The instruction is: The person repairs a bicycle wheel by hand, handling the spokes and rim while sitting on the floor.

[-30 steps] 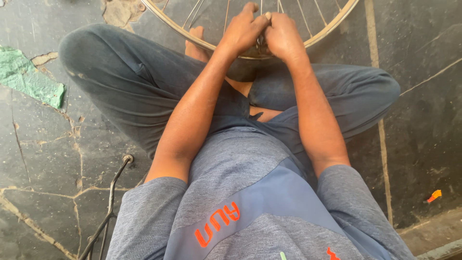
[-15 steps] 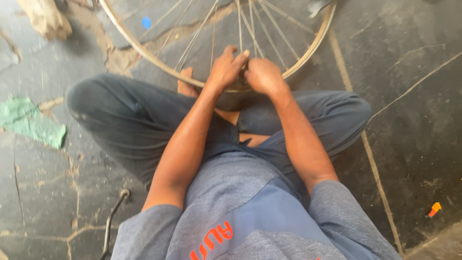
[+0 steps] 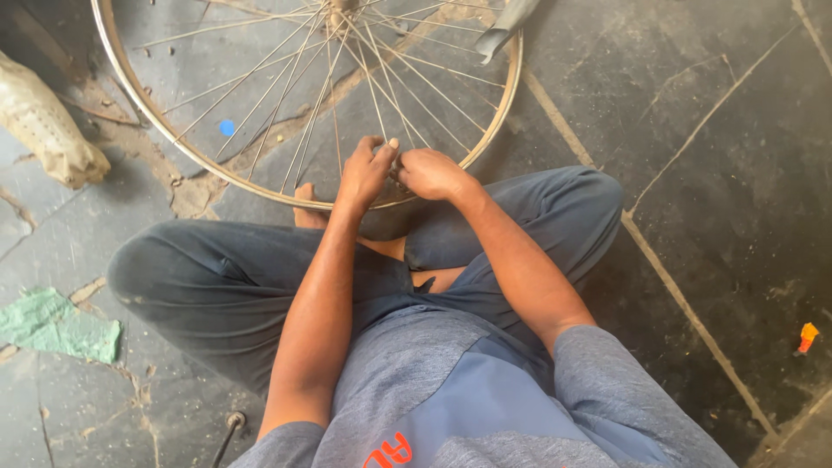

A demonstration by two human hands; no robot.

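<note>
A person sits cross-legged on a dark stone floor (image 3: pixel 711 156), and a bare wheel (image 3: pixel 173 121) lies flat on the floor at the far side of the knees, its near rim passing just over the crossed legs. Both hands meet at the near part of the wheel, just inside the rim, where the spokes (image 3: pixel 381 95) fan out from the hub (image 3: pixel 342 7) at the far edge of the view.

The left hand (image 3: pixel 364 172) is curled, its fingers pinched around a spoke near the rim, with one fingertip raised against the wire. The right hand (image 3: pixel 431 172) is clenched into a loose fist touching the left, knuckles up; its fingers close on the same cluster of spokes, though exactly what sits inside the fist cannot be told. The spokes run from the grip away toward the hub, so the wheel lies mostly beyond and to the left of the hands.

A whitish sack (image 3: pixel 43 121) lies at the far left, a green scrap (image 3: pixel 52 322) at the near left, and a small orange bit (image 3: pixel 807 336) at the right.
</note>
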